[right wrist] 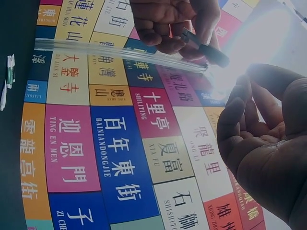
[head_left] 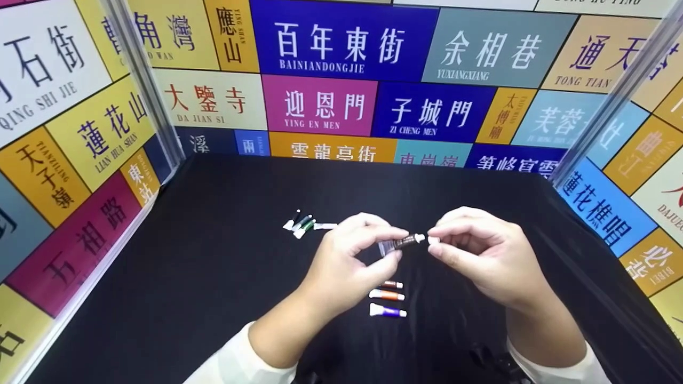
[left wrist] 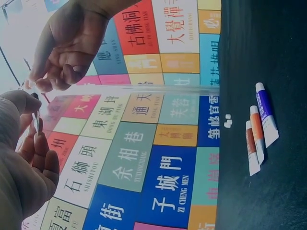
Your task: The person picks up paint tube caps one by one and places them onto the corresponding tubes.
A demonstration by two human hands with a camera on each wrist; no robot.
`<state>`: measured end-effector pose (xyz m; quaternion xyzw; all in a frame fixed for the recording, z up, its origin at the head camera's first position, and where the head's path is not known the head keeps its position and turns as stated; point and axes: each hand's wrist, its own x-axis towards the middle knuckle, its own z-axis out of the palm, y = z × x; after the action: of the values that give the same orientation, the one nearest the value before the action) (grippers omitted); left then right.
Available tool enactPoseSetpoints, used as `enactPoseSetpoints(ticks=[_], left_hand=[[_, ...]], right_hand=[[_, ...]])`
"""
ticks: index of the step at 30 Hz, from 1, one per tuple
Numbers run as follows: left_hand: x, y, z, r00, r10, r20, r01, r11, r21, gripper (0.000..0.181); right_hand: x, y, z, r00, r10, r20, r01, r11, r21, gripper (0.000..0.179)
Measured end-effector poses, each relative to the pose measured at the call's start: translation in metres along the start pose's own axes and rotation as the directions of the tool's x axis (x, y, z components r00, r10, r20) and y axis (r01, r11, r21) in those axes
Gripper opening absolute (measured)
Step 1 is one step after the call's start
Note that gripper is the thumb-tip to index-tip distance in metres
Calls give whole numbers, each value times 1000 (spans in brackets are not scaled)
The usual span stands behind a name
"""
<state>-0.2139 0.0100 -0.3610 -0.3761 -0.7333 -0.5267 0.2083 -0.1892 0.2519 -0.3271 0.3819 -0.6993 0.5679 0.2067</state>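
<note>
My left hand (head_left: 355, 256) pinches a small dark paint tube (head_left: 406, 243) between thumb and fingers, its white nozzle toward the right. A small white cap (head_left: 434, 240) is pinched between thumb and forefinger of my right hand (head_left: 483, 250), just off the nozzle with a narrow gap between. Both hands are raised above the black table. Below the left hand lie a brown tube (head_left: 394, 285), an orange tube (head_left: 388, 295) and a purple tube (head_left: 388, 311), side by side. In the right wrist view glare washes out the right fingertips.
Farther back on the black tablecloth (head_left: 229, 266) lies a small group of tubes, among them a green tube (head_left: 305, 228). Small white pieces (left wrist: 228, 120) rest on the cloth in the left wrist view. Walls of coloured sign panels (head_left: 341, 48) enclose the table.
</note>
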Motion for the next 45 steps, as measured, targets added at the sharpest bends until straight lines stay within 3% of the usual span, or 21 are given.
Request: enactPoseSetpoints(ticks=[10,24,35,45], left_hand=[[-1,1,2,999,51,-2,-51,998,35,24],[-1,-2,4,994,109,-7,-108,991,74,23],[-2,-2,6,993,115,7,-115,991,65,24],[-2,-1,6,995,101,8,-102,993,52,24]], right_hand=[[0,-1,0,999,51,9,-51,996,-78,33],[-1,3,1,999,40,24,-37,993,-110,31],[-2,4,0,985,170,-14,-169,965,-199,10],[-1,5,0,982,187,-13,-186,961,-206,8]])
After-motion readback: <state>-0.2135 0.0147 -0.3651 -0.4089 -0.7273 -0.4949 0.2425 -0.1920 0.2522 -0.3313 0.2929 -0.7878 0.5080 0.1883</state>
